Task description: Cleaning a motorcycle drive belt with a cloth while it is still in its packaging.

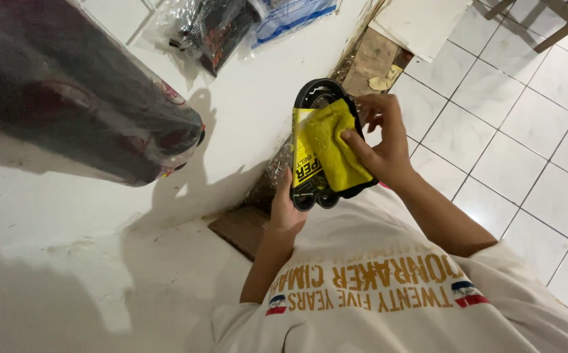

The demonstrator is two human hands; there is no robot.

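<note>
A black rubber belt loop (315, 91) in a yellow and black cardboard sleeve (305, 163) is held up in front of me. My left hand (285, 210) grips its lower end from beneath. My right hand (381, 140) presses a yellow cloth (336, 145) against the belt's right side, thumb on the cloth and fingers curled over the belt's upper edge.
A long dark object wrapped in clear plastic (81, 98) lies on the white surface (245, 111) at the left. Plastic bags with dark parts (218, 26) lie at the top. White floor tiles (526, 131) spread to the right, a wooden chair leg (558, 29) at top right.
</note>
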